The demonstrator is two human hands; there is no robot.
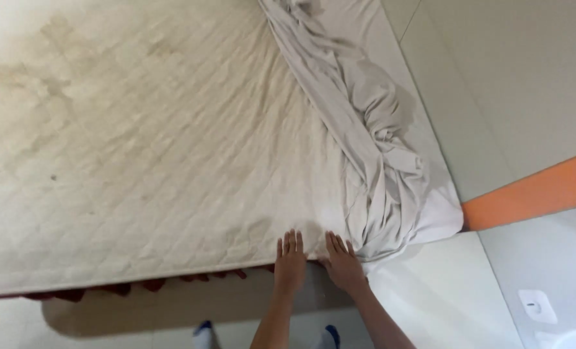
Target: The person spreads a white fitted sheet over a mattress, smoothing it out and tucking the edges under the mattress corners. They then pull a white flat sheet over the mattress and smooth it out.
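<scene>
A bare quilted cream mattress with brownish stains fills most of the view. A crumpled pale grey sheet lies bunched along its right side and corner. My left hand rests flat on the mattress's near edge, fingers spread. Beside it, my right hand lies flat on the same edge, its fingers just touching the bunched sheet. Neither hand grips anything.
Pale tiled floor runs to the right of the bed. An orange band crosses a white wall at the right, with a white wall socket below. Red fabric shows under the mattress edge. My socked feet stand below.
</scene>
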